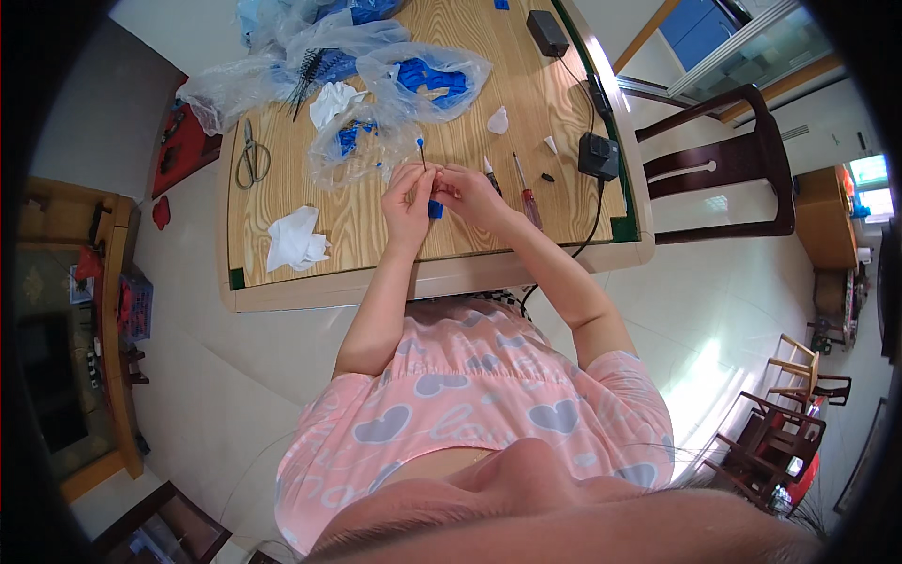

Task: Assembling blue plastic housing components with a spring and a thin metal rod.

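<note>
The left hand [408, 207] pinches a thin dark stick [423, 156] between its thumb and fingers. The stick points up and away from the person, with a small blue tip [420, 143] at its far end. The right hand [474, 197] is close beside it, with its fingers bent in and bunched together. I cannot tell if they grip something. A little blue piece [435, 210] shows between the two hands, and I cannot tell if it touches them.

Both hands are over the near part of a wooden table [357, 226]. Just past them is a clear plastic bag [331, 171] with blue bits [349, 141] in it. Near the right hand is a screwdriver [531, 207] with a red handle. Over to the left are metal scissors [251, 160] and a crumpled white tissue [295, 240]. To the right is a black box [598, 155] with a black cord [599, 207].
</note>
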### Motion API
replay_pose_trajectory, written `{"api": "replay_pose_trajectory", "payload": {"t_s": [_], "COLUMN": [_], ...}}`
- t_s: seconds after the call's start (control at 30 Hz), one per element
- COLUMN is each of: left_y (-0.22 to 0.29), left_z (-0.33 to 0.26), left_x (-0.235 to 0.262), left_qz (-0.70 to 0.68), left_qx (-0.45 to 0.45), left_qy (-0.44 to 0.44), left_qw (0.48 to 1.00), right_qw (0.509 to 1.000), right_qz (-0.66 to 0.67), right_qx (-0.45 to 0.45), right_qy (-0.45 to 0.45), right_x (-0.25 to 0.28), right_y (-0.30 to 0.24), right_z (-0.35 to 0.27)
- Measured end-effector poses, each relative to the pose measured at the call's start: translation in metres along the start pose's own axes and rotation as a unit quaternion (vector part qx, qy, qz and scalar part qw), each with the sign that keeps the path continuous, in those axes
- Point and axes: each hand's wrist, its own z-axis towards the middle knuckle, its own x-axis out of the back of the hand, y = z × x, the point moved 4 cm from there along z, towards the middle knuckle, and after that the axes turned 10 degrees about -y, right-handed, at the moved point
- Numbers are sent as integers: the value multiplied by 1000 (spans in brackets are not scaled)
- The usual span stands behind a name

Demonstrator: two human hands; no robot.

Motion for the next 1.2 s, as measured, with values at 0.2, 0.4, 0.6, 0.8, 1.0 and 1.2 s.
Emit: {"api": "replay_pose_trajectory", "payload": {"t_s": [0.2, 0.4, 0.6, 0.8, 1.0, 1.2], "left_y": [-3, 0, 1, 1, -3, -1], "left_z": [0, 0, 0, 1, 0, 0], "left_x": [0, 0, 1, -1, 0, 0], "left_qz": [-3, 1, -2, -4, -3, 0], "left_qx": [0, -3, -3, 3, 3, 4], "left_qy": [2, 1, -1, 0, -3, -4], "left_qw": [1000, 1000, 1000, 1000, 1000, 1000], "right_qw": [1000, 1000, 1000, 1000, 1000, 1000], "right_qz": [-2, 3, 4, 2, 7, 3], "right_qx": [1, 3, 2, 9, 6, 8], "right_qy": [3, 6, 2, 9, 3, 3], "right_x": [0, -1, -1, 0, 0, -1], "right_y": [2, 5, 4, 3, 2, 4], "right_z": [1, 1, 0, 0, 0, 1]}}
